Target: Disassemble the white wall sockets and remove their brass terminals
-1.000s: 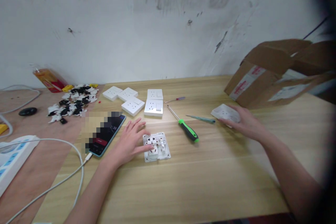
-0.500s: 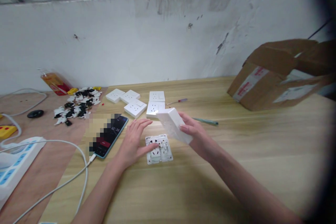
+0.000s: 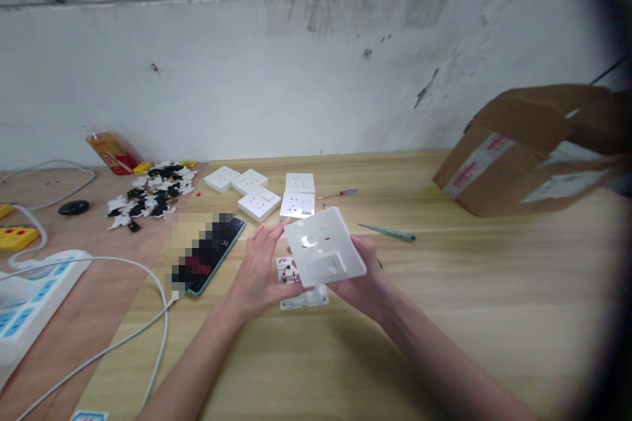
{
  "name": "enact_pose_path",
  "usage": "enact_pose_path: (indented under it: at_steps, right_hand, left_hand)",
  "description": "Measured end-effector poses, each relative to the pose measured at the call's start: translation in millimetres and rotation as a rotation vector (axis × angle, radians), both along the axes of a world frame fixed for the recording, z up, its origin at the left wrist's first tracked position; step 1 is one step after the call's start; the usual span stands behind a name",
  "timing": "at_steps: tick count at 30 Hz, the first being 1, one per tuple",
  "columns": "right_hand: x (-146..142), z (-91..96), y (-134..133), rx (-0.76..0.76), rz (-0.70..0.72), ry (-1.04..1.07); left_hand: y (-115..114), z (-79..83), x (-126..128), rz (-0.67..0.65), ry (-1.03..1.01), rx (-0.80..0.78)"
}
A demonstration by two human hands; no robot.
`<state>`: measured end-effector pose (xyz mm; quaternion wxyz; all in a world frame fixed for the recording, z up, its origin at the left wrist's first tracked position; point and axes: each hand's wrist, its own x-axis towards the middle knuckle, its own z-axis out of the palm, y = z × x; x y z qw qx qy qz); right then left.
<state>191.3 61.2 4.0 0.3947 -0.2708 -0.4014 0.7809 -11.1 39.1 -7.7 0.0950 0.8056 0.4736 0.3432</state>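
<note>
Both the left hand (image 3: 257, 279) and right hand (image 3: 363, 283) hold a square white plastic socket faceplate (image 3: 323, 247), tilted just above an opened white socket base (image 3: 303, 297). Left fingers (image 3: 269, 237) spread against its edge; right fingers hide beneath. A slipping grip could drop it, cracking the plastic.

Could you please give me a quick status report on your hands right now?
Left hand, right hand holding white socket faceplate. Open socket module below, partly hidden.
</note>
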Motion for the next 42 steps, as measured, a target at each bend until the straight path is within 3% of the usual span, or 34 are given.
enact_pose_path:
  at_steps: [5,12,15,19,22,30,35,42]
  right_hand:
    - [9.6,5.1,6.0,-0.153,0.052,0.035]
    - [9.8,13.1,12.0,-0.222,0.12,0.061]
    - [10.9,11.7,14.0,-0.146,0.102,0.034]
    - [13.3,5.2,16.2,0.071,-0.093,-0.195]
    - [12.7,0.9,16.4,0.172,-0.141,-0.312]
    - [2.7,-1.2,10.2,0.211,-0.151,-0.373]
    - [4.7,-7.8,13.9,0.179,-0.261,-0.356]
    - [5.7,-7.5,15.1,-0.016,-0.206,-0.218]
  left_hand:
    - [0.1,4.8,-0.2,-0.045,0.049,0.035]
    - [2.2,5.4,-0.4,0.005,0.094,0.037]
    - [2.7,3.5,0.3,0.021,0.103,0.015]
    - [3.4,0.1,0.8,0.004,0.13,0.006]
    - [4.1,-1.3,0.1,0.008,0.136,0.009]
    - [5.8,-6.5,-0.5,-0.063,0.193,-0.063]
    - [4.8,-6.2,0.4,-0.073,0.209,-0.018]
    - [6.5,-0.1,-4.7,-0.048,0.18,0.099]
